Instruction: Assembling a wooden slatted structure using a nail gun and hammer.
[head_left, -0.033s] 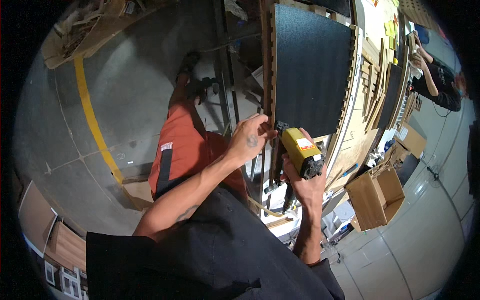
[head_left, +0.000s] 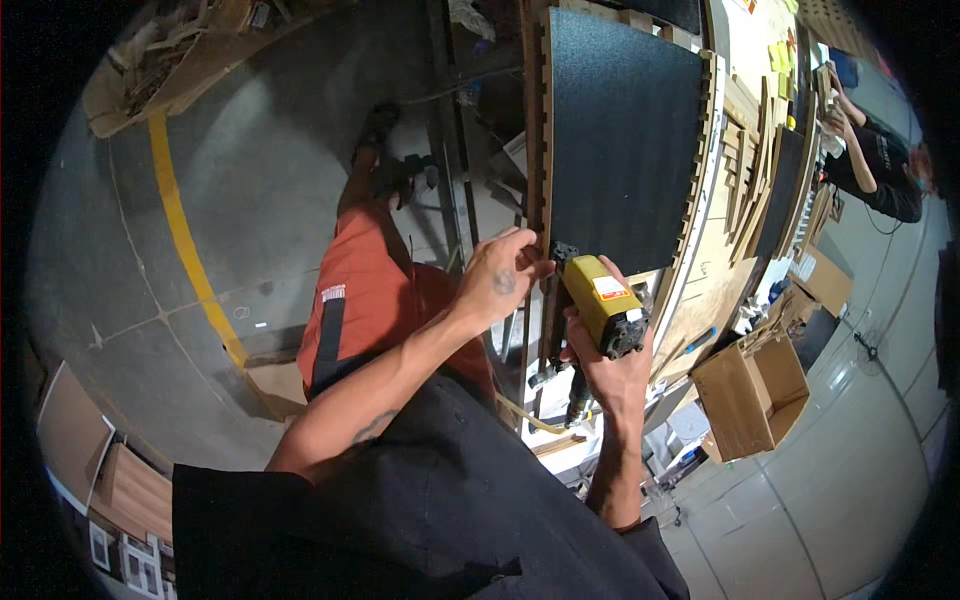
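My right hand point(head_left: 612, 378) is wrapped round the handle of a yellow and black pneumatic nail gun point(head_left: 600, 300). The gun's dark nose lies against the near left corner of a black panel point(head_left: 625, 140), where a wooden strip point(head_left: 537, 130) runs along the panel's left edge. Beside that corner, my left hand point(head_left: 497, 275) is closed, thumb and fingertips pinched at the strip's edge. What those fingertips hold, if anything, is hidden. A pale air hose point(head_left: 528, 415) runs below the gun's handle.
Thin wooden strips point(head_left: 755, 190) lie on the workbench to the right. A cardboard box point(head_left: 745, 400) stands open near the bench's right side. Another person point(head_left: 875, 165) works at the far right. At left, a yellow line point(head_left: 190, 250) crosses the grey floor.
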